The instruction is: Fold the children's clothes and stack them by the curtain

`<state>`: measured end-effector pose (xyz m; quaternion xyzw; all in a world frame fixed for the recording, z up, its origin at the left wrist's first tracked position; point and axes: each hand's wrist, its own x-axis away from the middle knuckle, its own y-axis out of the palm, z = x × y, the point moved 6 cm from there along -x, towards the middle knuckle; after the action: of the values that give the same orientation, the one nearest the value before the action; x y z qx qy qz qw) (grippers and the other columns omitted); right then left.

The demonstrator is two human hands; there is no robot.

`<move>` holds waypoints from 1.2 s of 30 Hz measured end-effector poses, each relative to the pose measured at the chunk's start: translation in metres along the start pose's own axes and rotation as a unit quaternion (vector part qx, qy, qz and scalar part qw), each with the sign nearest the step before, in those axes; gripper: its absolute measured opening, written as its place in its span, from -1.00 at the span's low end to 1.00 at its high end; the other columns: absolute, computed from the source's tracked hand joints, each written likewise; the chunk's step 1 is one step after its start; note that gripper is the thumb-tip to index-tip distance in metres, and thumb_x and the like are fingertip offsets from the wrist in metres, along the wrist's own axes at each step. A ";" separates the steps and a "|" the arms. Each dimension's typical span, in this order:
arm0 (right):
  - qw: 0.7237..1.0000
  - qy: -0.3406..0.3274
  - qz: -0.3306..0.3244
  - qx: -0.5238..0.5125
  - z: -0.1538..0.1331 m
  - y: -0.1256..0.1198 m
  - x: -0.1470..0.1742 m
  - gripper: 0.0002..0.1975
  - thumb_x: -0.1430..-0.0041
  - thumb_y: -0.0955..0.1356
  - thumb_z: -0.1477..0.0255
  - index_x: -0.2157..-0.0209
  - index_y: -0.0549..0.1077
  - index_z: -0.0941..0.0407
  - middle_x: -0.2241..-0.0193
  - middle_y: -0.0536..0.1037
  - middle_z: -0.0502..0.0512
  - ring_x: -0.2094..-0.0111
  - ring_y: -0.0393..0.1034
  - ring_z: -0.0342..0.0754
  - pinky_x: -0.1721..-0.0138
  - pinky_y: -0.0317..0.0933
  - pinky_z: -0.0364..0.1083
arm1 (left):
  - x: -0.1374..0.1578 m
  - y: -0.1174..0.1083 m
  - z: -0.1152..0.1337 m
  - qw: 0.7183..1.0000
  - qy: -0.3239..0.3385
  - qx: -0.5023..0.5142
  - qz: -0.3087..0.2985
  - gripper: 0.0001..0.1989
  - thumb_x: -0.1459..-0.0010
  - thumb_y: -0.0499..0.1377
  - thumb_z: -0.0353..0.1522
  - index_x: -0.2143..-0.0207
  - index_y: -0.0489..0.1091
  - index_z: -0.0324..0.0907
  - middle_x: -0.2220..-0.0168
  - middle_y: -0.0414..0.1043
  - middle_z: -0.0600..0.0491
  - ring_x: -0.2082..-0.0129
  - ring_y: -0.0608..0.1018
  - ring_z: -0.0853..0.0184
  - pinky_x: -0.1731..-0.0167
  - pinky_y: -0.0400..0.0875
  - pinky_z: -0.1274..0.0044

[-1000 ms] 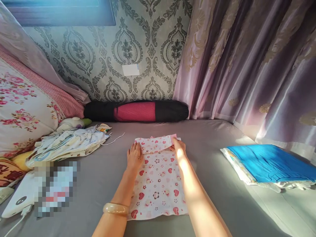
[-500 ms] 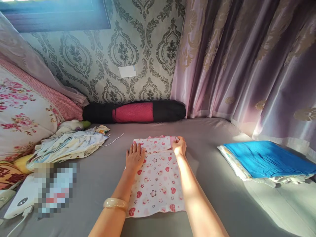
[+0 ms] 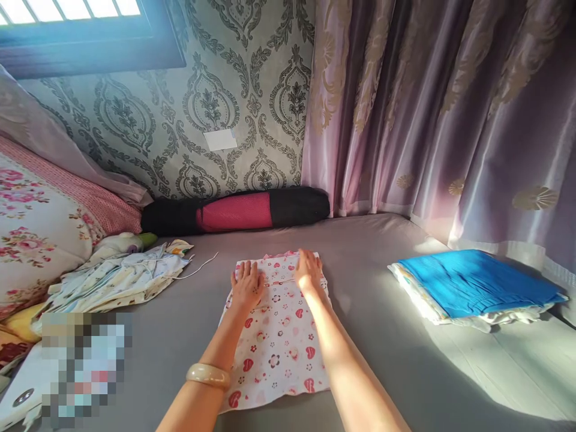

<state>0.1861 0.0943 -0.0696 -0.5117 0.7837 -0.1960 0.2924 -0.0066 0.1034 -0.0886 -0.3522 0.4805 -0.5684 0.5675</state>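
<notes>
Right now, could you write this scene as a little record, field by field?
Left hand: flat on printed cloth, far left part
Right hand: on the same cloth, far right part
Print: red hearts and flowers on white
Left arm: pale bangle
Surface: grey sheet
To the right: stack topped with blue fabric
To the left: patterned clothes pile
Far side: black-and-pink roll

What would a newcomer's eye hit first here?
Probably the bright blue cloth topping a pile on the right, beside a sunlit patch. Next, the heart-print cloth in the middle of the grey sheet, with the left hand flat near its far left corner and the right hand near its far right. Behind, the black-and-pink roll lies along the patterned wall.
</notes>
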 end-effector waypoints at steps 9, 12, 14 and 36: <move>0.969 -0.100 -0.138 0.179 -0.016 0.041 0.028 -0.51 -0.30 0.12 0.37 -0.24 0.18 0.06 -0.31 0.06 0.11 -0.33 -0.24 0.10 -0.26 -0.48 0.20 | -0.006 0.018 0.027 0.998 0.053 -0.013 -0.009 -0.47 -0.30 -0.18 -0.22 -0.25 0.12 -0.22 -0.30 0.04 -0.18 -0.32 0.01 0.04 -0.23 -0.13 0.14; 0.960 -0.087 -0.156 0.215 -0.011 0.042 0.028 -0.48 -0.32 0.08 0.33 -0.27 0.13 0.10 -0.31 0.04 0.12 -0.32 -0.23 0.12 -0.26 -0.45 0.19 | -0.005 0.024 0.023 0.996 0.058 -0.062 -0.014 -0.43 -0.31 -0.22 -0.18 -0.27 0.09 -0.23 -0.31 0.02 -0.13 -0.33 0.00 0.07 -0.25 -0.13 0.17; 0.956 -0.088 -0.158 0.232 -0.011 0.042 0.028 -0.47 -0.33 0.06 0.32 -0.29 0.10 0.11 -0.31 0.03 0.12 -0.33 -0.23 0.12 -0.26 -0.45 0.19 | -0.005 0.029 0.021 0.994 0.053 -0.089 -0.022 -0.41 -0.32 -0.27 -0.15 -0.29 0.04 -0.22 -0.32 -0.02 -0.09 -0.33 -0.02 0.09 -0.26 -0.14 0.19; 0.957 -0.027 -0.081 0.278 -0.002 0.030 0.020 -0.48 -0.32 0.04 0.33 -0.24 0.18 0.15 -0.30 0.08 0.19 -0.31 -0.18 0.14 -0.23 -0.37 0.27 | -0.010 0.022 -0.008 0.991 0.030 -0.128 0.007 -0.40 -0.33 -0.28 -0.15 -0.27 0.09 -0.27 -0.30 0.04 -0.18 -0.30 0.08 0.07 -0.22 -0.04 0.16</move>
<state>0.1578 0.0880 -0.0913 -0.4772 0.6462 -0.4152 0.4269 -0.0066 0.1171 -0.1103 -0.4012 0.5689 -0.5084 0.5069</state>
